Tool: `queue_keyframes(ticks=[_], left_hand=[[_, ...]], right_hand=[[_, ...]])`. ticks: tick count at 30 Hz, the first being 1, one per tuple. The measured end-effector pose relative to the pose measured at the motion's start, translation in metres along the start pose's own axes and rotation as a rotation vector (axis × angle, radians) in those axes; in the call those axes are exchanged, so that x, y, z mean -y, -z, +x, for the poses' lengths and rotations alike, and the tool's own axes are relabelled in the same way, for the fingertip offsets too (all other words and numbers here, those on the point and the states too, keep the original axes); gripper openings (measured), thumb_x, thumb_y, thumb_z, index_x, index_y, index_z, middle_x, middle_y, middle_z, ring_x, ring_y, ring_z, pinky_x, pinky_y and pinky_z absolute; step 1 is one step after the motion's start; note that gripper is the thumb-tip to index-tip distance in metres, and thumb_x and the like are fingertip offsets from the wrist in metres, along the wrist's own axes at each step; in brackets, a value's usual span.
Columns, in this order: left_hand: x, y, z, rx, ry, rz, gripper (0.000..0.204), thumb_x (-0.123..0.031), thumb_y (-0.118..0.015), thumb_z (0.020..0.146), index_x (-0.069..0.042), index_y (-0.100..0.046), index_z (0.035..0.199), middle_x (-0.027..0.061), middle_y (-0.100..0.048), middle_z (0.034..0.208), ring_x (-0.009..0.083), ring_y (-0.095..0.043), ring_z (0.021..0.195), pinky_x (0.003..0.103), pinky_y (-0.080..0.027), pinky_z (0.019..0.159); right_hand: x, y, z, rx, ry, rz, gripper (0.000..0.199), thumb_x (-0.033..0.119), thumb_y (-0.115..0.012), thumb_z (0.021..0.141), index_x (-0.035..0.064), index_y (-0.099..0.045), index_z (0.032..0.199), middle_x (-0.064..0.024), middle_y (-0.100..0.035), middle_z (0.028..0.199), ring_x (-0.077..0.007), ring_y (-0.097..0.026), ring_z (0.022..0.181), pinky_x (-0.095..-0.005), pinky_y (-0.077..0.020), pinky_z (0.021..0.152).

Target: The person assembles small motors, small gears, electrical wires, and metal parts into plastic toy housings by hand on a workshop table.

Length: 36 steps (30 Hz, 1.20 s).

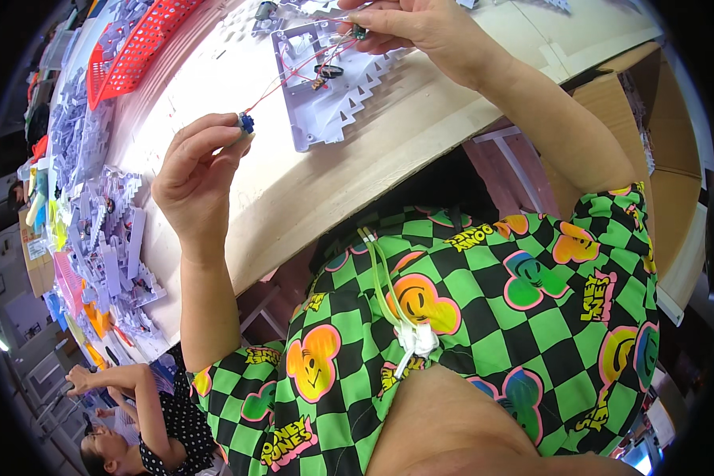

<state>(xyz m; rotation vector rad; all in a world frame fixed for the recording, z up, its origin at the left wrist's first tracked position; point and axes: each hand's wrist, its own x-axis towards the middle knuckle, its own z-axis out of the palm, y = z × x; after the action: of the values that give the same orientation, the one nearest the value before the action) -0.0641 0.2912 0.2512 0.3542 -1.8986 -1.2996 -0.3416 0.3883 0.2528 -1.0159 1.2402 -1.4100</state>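
Observation:
My left hand (194, 174) is raised above the table, its thumb and fingers pinched on a small blue component (247, 123). Thin red wires (268, 93) run from that component across to the right. At their other end, the fingers of my right hand (440, 36) close on a small dark green part (358, 32). Between the hands lies a pale plastic housing (309, 127) with a saw-toothed edge. Over it I see a round black part (328, 71) among the wires. The exact kind of the small parts is hard to make out.
Many pale plastic pieces (107, 238) are heaped along the table's left side. A red perforated basket (139, 47) stands at the far left. Cardboard boxes (678, 135) are at the right. Another person (147, 420) sits at lower left.

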Motion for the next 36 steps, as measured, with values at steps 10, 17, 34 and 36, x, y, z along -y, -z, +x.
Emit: queue_keyframes(ticks=[10, 17, 34, 36], left_hand=[[-0.006, -0.006, 0.000, -0.143, 0.288, -0.211, 0.018, 0.009, -0.066, 0.081, 0.004, -0.065, 0.098, 0.0111, -0.062, 0.106, 0.0165, -0.064, 0.091, 0.027, -0.057, 0.080], [-0.003, -0.006, -0.002, -0.169, 0.195, -0.128, 0.045, 0.013, -0.066, 0.079, 0.000, -0.057, 0.122, 0.0118, -0.061, 0.114, 0.0182, -0.062, 0.102, 0.029, -0.054, 0.089], [-0.008, -0.023, 0.012, -0.088, -0.116, 0.073, 0.073, 0.018, -0.065, 0.075, 0.001, -0.035, 0.140, 0.0167, -0.056, 0.126, 0.0228, -0.058, 0.114, 0.034, -0.048, 0.099], [-0.007, -0.013, 0.006, -0.102, -0.071, 0.029, 0.078, 0.015, -0.070, 0.073, 0.001, -0.034, 0.141, 0.0172, -0.052, 0.131, 0.0239, -0.058, 0.114, 0.035, -0.048, 0.100]], right_hand=[[0.004, 0.000, -0.002, 0.009, -0.052, 0.006, 0.025, 0.012, -0.059, 0.093, -0.0007, -0.053, 0.114, -0.0050, -0.064, 0.089, -0.0091, -0.061, 0.078, -0.0214, -0.0502, 0.070], [0.007, -0.004, -0.004, 0.021, -0.060, -0.036, 0.028, 0.012, -0.060, 0.092, -0.0012, -0.054, 0.116, -0.0045, -0.064, 0.091, -0.0084, -0.059, 0.080, -0.0193, -0.0480, 0.073], [0.030, -0.075, 0.019, 0.271, 0.427, -0.626, 0.034, 0.030, -0.066, 0.081, 0.0026, -0.067, 0.102, -0.0158, -0.069, 0.087, -0.0294, -0.067, 0.080, -0.0366, -0.0508, 0.075], [0.037, -0.084, 0.023, 0.384, 0.222, -0.532, 0.029, 0.011, -0.064, 0.087, -0.0039, -0.061, 0.112, -0.0101, -0.068, 0.093, -0.0124, -0.063, 0.087, -0.0267, -0.0497, 0.079]])
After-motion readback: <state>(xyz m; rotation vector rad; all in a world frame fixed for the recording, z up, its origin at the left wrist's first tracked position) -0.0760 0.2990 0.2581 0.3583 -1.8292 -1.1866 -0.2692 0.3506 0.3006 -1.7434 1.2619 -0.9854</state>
